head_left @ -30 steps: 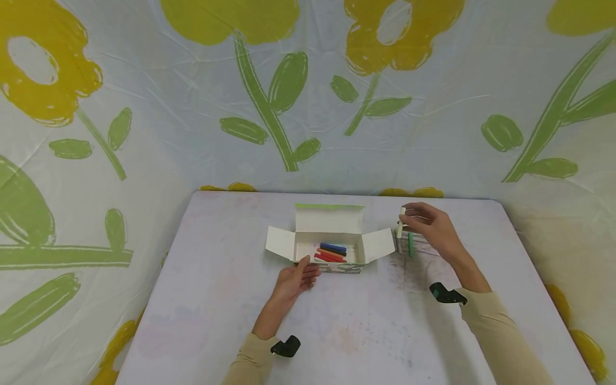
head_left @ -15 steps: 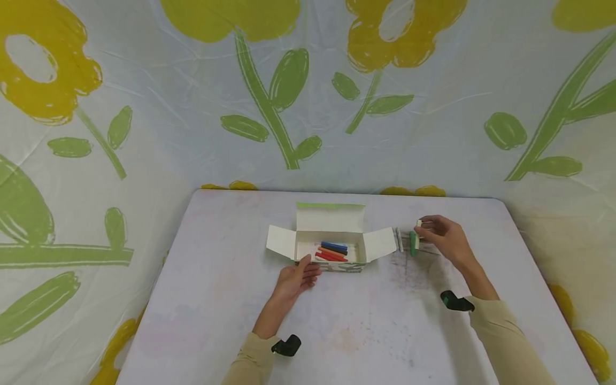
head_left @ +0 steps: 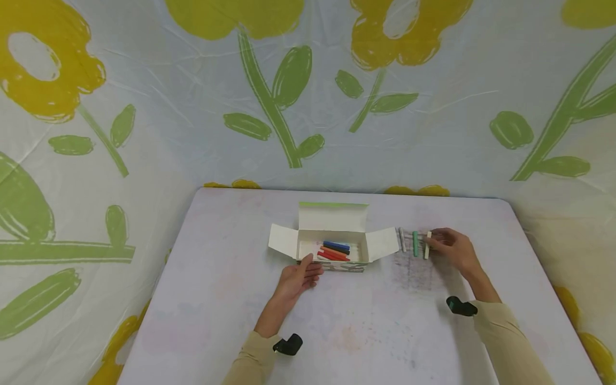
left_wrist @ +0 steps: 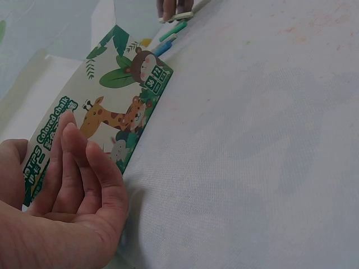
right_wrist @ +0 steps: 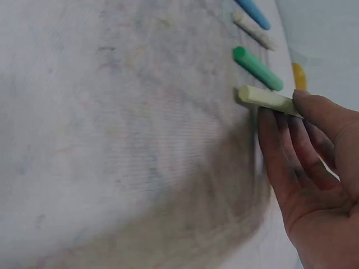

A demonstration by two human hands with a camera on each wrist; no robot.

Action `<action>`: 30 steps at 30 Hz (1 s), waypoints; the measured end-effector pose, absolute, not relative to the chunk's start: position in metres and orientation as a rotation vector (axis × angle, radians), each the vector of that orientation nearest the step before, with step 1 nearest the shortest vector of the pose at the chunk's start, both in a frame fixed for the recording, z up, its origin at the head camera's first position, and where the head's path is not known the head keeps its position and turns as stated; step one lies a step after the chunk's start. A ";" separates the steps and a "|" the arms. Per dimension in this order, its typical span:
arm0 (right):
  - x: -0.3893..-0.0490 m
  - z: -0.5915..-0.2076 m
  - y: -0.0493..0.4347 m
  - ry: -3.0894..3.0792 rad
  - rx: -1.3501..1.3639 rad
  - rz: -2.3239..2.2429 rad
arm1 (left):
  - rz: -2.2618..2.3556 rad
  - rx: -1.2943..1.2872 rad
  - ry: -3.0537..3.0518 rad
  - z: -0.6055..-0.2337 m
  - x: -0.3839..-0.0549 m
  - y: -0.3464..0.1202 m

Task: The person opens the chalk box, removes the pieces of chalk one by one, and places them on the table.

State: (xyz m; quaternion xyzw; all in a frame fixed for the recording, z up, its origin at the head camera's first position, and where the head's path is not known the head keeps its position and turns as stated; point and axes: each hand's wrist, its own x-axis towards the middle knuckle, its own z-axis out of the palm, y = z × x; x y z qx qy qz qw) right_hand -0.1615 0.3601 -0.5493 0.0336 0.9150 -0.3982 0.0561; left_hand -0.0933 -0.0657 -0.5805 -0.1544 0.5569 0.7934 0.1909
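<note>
An open cardboard chalk box (head_left: 337,267) stands mid-table, its flaps spread, with blue, dark, orange and red chalk sticks (head_left: 333,251) inside. My left hand (head_left: 293,280) holds its front wall near the left corner, thumb over the rim and fingers against the printed face (left_wrist: 106,120). My right hand (head_left: 454,250) pinches the far end of a pale yellow chalk stick (right_wrist: 266,99) between thumb and fingers. That stick lies low at the table surface, to the right of a green chalk stick (right_wrist: 258,68). Beyond are a white chalk stick (right_wrist: 253,31) and a blue chalk stick (right_wrist: 253,13).
The pale table (head_left: 231,315) has chalk smudges, darkest just in front of the row of sticks. The box's right flap (head_left: 382,244) reaches close to the row. A flower-printed cloth (head_left: 192,144) hangs behind the table and along its sides.
My right hand has carried the pale yellow chalk stick rightward and down, past the green stick, to the table surface. My left hand stays at the box.
</note>
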 end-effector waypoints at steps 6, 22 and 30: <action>-0.162 -0.560 0.358 2.827 0.149 -1.207 | 2.227 -0.429 1.559 -0.580 -0.094 -0.065; -0.168 -0.538 0.341 2.876 0.140 -1.185 | 2.230 -0.436 1.555 -0.581 -0.094 -0.066; -0.167 -0.509 0.329 2.832 0.013 -1.315 | 2.227 -0.439 1.558 -0.581 -0.095 -0.065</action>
